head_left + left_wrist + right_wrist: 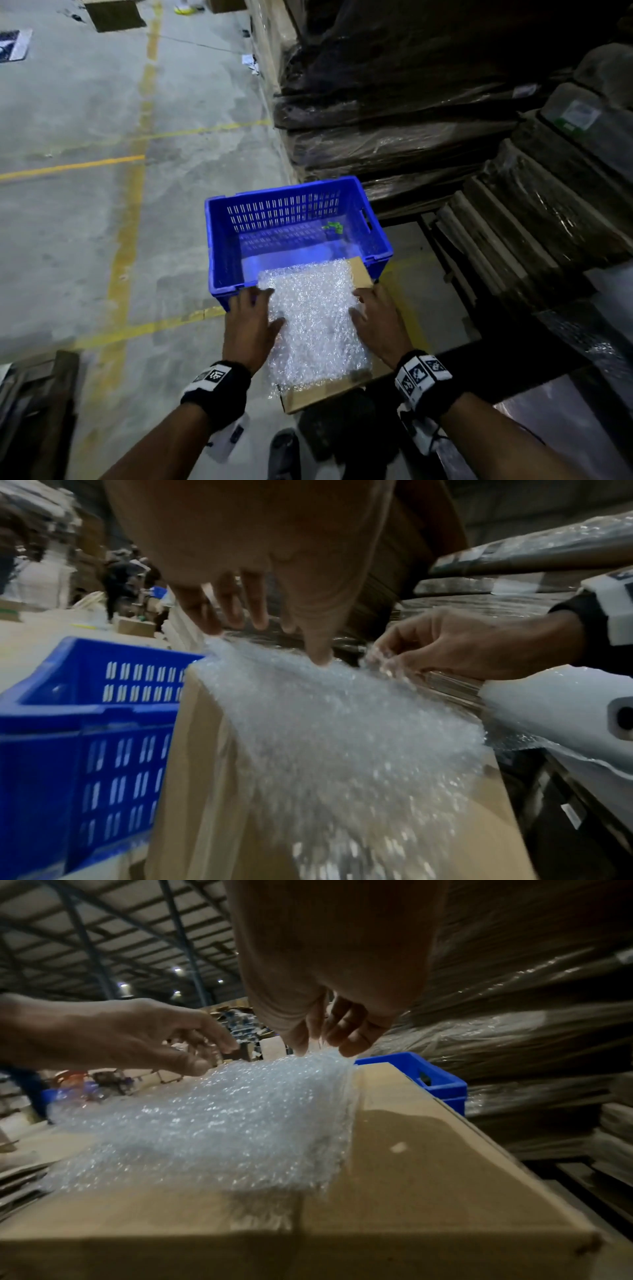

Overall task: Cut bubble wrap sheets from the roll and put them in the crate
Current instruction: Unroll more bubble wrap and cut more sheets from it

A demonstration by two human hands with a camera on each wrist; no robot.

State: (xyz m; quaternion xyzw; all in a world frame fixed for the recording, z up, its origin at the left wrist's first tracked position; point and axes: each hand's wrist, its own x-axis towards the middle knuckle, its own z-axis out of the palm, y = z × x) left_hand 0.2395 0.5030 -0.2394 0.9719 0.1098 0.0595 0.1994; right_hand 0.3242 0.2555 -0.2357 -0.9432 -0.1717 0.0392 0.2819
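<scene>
While a crinkly, glittering bubble wrap sheet (313,322) lies on a flat brown cardboard box (363,274), the left hand (249,325) touches its left edge with spread, relaxed fingers. The right hand (376,325) pinches the sheet's right edge between thumb and fingertips. Beyond it, touching, stands a slotted blue plastic crate (219,246).

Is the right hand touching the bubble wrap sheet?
Touching. The right wrist view shows the right hand pinching the bubble wrap sheet's far edge between thumb and fingers.
</scene>
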